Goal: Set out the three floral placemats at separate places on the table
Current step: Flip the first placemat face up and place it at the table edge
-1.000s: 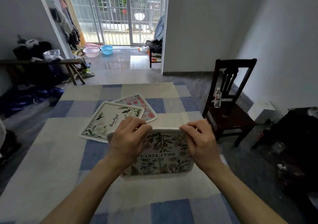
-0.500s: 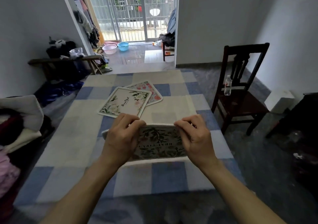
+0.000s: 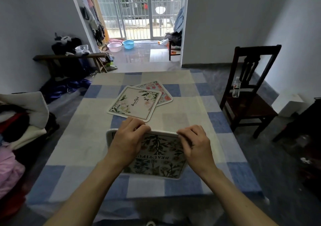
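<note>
A green-leafed floral placemat [image 3: 157, 158] with upside-down lettering sits at the near middle of the table [image 3: 73, 144]. My left hand [image 3: 127, 139] and my right hand [image 3: 194, 141] both grip its far edge, which is slightly raised. Further back lies a white placemat [image 3: 133, 103] with pale flowers. It overlaps a pink-flowered placemat [image 3: 159, 92], which shows only at its right and far side.
The table has a blue and beige checked cloth. A dark wooden chair [image 3: 250, 107] with a water bottle [image 3: 236, 89] on its seat stands to the right. Piled clothes [image 3: 15, 130] lie at the left. A bench [image 3: 69, 59] and basins stand beyond the table.
Both hands have carried the green placemat toward the near edge of the table and lowered it flatter. The view has pulled back. The two far placemats have not moved.
</note>
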Tool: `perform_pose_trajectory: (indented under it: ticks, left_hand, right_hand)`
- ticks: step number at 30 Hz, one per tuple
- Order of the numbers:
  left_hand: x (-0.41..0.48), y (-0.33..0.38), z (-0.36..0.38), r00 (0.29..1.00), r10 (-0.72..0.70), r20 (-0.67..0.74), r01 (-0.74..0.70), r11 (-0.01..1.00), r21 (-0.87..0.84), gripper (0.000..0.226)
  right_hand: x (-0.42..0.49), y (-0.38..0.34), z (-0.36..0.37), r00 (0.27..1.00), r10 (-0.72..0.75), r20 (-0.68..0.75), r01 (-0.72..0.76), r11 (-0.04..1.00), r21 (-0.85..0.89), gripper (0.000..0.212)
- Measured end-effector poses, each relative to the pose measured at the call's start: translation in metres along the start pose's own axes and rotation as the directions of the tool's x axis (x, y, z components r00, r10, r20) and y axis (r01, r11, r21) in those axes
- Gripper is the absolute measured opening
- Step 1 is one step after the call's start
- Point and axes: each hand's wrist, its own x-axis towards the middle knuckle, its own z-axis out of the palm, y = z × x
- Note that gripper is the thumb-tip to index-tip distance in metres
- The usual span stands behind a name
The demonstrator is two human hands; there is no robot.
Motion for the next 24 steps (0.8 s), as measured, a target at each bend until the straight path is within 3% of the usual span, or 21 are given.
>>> perform_pose_trajectory:
  ticks: [15, 24]
  left_hand:
    - [0.039, -0.077, 0.063, 0.995, 0.104, 0.014, -0.1, 0.98, -0.175, 0.016]
    - [0.058, -0.094, 0.108, 0.996, 0.003, 0.09, 0.013, 0.986, -0.167, 0.016]
  right_hand:
    - [0.031, 0.025, 0.042, 0.996, 0.09, 0.007, -0.087, 0.981, -0.174, 0.012]
    - [0.053, 0.067, 0.067, 0.986, 0.157, 0.062, -0.143, 0.97, -0.195, 0.013]
